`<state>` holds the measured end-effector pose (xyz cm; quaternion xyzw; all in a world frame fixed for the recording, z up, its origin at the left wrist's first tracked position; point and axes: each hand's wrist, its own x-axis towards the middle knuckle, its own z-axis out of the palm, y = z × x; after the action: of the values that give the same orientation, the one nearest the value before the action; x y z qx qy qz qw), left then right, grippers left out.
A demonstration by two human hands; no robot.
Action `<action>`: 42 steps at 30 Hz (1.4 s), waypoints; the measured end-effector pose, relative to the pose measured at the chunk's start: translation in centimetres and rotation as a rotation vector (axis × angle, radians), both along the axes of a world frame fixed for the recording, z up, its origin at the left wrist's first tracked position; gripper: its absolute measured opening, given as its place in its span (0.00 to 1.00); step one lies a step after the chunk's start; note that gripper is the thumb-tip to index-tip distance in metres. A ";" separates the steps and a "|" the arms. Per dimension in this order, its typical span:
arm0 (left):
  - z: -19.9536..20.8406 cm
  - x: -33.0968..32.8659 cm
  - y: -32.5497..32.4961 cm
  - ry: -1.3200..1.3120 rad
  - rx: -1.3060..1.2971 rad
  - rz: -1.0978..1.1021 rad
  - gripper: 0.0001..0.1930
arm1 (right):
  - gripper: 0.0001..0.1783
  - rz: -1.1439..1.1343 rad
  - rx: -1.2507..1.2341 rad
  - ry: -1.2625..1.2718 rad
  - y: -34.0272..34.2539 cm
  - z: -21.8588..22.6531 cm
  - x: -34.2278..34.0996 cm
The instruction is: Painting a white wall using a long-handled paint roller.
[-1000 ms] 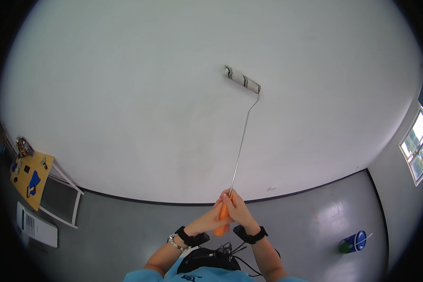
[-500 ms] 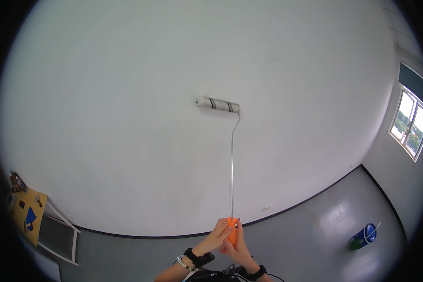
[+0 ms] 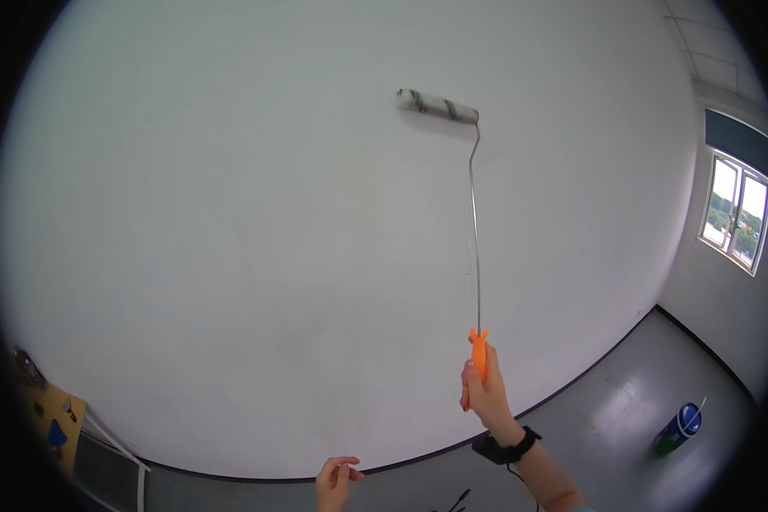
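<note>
My right hand [image 3: 488, 397] is closed round the orange handle of a paint roller [image 3: 474, 247]. From the handle a long thin metal rod runs up to the white sleeve with dark stripes, which is at the white wall [image 3: 256, 256], tilted slightly down to the right. A dark shadow shows under the sleeve; whether it touches the wall I cannot tell. Low in the picture, apart from the roller, my left hand [image 3: 337, 482] is raised with loosely bent fingers and nothing in it. A black band with a small dark box sits on my right wrist.
On the grey floor at the right stands a blue and green bucket [image 3: 681, 425] with a pale stick in it. A yellow-topped table [image 3: 70, 444] with a white frame holds several small things at the lower left. A window [image 3: 736, 209] is in the right wall.
My left hand has let go of the orange handle and dropped down to the left. My right hand has raised the roller up the wall and to the right.
</note>
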<state>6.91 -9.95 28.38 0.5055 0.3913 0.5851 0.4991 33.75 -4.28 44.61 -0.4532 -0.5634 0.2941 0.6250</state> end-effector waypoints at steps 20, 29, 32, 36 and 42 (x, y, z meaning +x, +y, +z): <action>-1.5 -5.4 4.4 0.068 0.014 0.113 0.13 | 0.10 -0.375 0.403 -0.218 15.1 32.0 4.8; -1.7 -2.5 3.5 0.035 -0.043 0.147 0.12 | 0.05 -0.425 0.270 -0.173 15.3 0.3 7.4; -2.3 -1.5 3.5 0.027 -0.065 0.127 0.12 | 0.07 -0.470 0.102 -0.190 11.7 -12.7 6.9; -2.2 -0.4 4.0 0.059 -0.061 0.140 0.12 | 0.08 -0.404 -0.218 -0.150 5.0 -24.9 5.9; -1.8 1.3 5.2 0.085 -0.059 0.126 0.11 | 0.14 -0.304 -0.412 -0.192 -0.9 -31.9 8.0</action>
<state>8.20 -4.75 26.55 0.4893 0.4605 0.5814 0.4588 41.78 -5.21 12.68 -0.6760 -0.4738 0.2608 0.5006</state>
